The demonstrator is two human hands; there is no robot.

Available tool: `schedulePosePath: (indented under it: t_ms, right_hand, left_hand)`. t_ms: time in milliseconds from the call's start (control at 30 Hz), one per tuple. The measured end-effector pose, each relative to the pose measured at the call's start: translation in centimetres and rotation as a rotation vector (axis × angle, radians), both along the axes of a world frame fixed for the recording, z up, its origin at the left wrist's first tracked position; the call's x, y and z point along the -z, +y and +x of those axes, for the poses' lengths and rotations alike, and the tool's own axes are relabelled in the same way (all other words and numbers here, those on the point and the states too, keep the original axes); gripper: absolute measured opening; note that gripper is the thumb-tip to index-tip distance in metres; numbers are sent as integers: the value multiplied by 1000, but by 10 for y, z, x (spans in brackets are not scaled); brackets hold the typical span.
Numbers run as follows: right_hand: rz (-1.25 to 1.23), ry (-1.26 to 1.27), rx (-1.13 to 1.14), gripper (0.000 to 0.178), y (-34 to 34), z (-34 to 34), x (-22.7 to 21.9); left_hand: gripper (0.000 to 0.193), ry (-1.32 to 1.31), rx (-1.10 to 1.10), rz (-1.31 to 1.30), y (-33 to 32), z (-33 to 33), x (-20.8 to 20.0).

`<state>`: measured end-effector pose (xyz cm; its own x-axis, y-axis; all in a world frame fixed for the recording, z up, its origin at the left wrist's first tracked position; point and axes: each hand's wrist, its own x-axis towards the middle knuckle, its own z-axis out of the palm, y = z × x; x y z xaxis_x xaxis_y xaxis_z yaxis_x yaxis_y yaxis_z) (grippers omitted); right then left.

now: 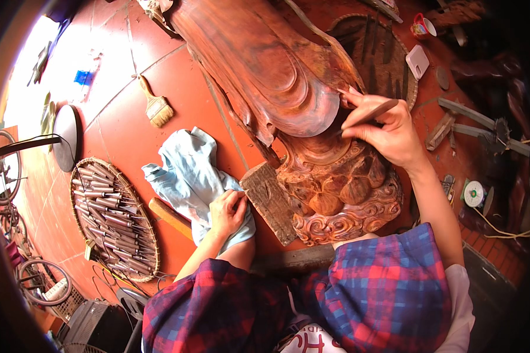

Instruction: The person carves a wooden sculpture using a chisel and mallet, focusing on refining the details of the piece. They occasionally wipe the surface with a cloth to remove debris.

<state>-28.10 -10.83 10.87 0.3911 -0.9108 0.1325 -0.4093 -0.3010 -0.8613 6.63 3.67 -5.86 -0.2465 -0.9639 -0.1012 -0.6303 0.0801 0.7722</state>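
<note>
A large reddish-brown carved wooden statue (288, 76) lies across the red tiled floor, its ornate carved base (341, 194) close to me. My right hand (386, 132) grips a thin wooden-handled carving tool (374, 113) whose tip rests on the carving just above the base. My left hand (228, 213) is closed on a pale blue cloth (185, 173) spread on the floor beside a rough wooden block (271, 203) under the statue. My plaid sleeves fill the lower part of the view.
A round woven tray (79, 176) holding several chisels lies at left, with a wooden mallet handle (169, 216) beside the cloth. A paintbrush (156, 106) lies farther back. Another woven tray (388, 53), a mug (421, 26), a white sharpening block (418, 62) and wood scraps sit at right.
</note>
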Motion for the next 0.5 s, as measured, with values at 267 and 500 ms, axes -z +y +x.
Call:
schedulePosePath:
  t_ms: [267,500]
  right_hand:
    - [12,-30,91,7,1,1,4]
    - [43,-7,117,6,1,8,-1]
  left_hand:
    - [6,19,-11,15,1,-2,4]
    - [6,-8,-5,-14,0,0,3]
